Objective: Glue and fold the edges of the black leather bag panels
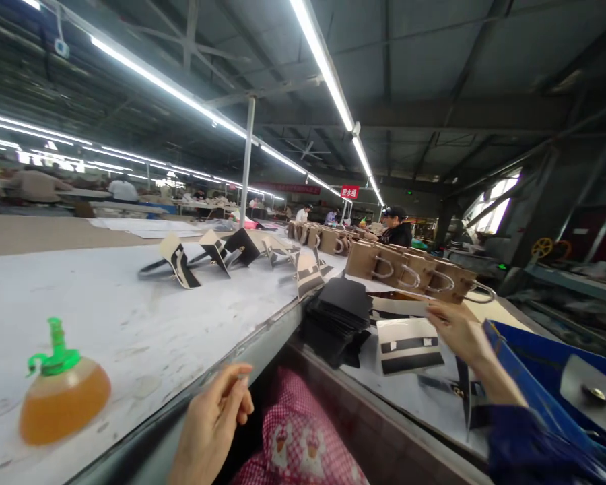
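Observation:
My left hand (215, 414) is over the near edge of the white table, above my lap. Its fingers are curled against the thumb; anything between them is too small to make out. My right hand (457, 330) reaches over the lower work surface, its fingers pinched together at the upper right corner of a cream panel (409, 330) with black strips and two small white patches. Whether they grip that corner is unclear. Behind it lies another cream and black panel (396, 307). Left of these is a stack of black pieces (336, 313). A black strap piece (462, 391) lies below my right wrist.
A bottle of amber liquid with a green cap (63, 401) stands on the white table (131, 323). Several cream and black flap pieces (179, 259) stand farther back. Brown bags with handles (404, 269) line the right side, beside a blue bin (525, 357). A person (396, 229) is beyond them.

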Tool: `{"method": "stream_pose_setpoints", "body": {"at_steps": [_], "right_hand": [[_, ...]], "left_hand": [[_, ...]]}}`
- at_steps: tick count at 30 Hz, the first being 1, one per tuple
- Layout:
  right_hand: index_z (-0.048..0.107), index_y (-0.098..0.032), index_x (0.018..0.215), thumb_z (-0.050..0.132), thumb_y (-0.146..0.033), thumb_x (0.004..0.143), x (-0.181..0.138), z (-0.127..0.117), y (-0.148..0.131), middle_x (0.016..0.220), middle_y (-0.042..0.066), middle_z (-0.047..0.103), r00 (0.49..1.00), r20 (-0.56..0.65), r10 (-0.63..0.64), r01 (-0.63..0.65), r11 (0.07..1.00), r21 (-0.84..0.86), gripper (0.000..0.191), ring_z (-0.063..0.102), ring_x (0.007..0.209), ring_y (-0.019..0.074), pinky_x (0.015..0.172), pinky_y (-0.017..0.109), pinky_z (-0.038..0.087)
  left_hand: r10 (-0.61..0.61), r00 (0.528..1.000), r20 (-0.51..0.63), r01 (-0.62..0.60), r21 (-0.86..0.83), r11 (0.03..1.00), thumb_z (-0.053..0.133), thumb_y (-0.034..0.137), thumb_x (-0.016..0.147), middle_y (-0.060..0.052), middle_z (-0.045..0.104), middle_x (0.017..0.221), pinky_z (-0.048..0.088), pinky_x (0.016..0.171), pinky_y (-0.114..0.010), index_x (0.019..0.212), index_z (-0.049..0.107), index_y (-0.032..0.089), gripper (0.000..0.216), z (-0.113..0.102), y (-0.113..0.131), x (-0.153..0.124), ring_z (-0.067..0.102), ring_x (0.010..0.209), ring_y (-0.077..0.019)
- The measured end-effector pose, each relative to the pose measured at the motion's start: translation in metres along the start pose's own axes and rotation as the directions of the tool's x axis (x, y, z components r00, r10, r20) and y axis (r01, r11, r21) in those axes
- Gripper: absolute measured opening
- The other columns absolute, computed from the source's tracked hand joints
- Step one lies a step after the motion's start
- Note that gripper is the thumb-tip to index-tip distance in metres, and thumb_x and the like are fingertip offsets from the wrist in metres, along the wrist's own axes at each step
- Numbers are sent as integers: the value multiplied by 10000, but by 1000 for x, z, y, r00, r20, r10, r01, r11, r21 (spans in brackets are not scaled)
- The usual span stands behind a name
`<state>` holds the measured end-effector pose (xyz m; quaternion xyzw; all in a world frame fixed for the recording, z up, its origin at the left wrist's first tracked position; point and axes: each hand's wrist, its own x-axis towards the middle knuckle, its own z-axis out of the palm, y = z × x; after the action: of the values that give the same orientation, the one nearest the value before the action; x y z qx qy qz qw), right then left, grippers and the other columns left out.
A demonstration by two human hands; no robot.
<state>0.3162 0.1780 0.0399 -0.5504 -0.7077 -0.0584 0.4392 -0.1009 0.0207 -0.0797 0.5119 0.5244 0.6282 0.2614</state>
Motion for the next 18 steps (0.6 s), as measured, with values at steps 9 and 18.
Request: {"method": "stream_pose_setpoints", "body": {"at_steps": [9, 18], "right_hand": [[631, -168, 1193, 648, -350, 956, 37, 167, -28, 1259, 92, 619, 936, 351, -36, 80, 991, -111, 299, 612, 1126, 247, 967, 485, 515], [701, -179, 983, 447, -425, 1030, -3, 112, -71, 1040, 93, 697, 932, 296, -212, 195, 977, 86, 357, 670, 944, 206, 874, 376, 544]], "left_hand": [[-119, 993, -23, 116, -108, 987, 589, 628, 863, 38, 598, 564, 389, 449, -221, 986, 652, 183, 465, 5, -17, -3, 536, 468, -124], [-279, 879, 387, 460, -530, 712, 677, 722, 755, -230, 690, 1214, 574, 781, -423, 1171, 632, 129, 725, 41, -21, 12, 680, 1054, -327]]}}
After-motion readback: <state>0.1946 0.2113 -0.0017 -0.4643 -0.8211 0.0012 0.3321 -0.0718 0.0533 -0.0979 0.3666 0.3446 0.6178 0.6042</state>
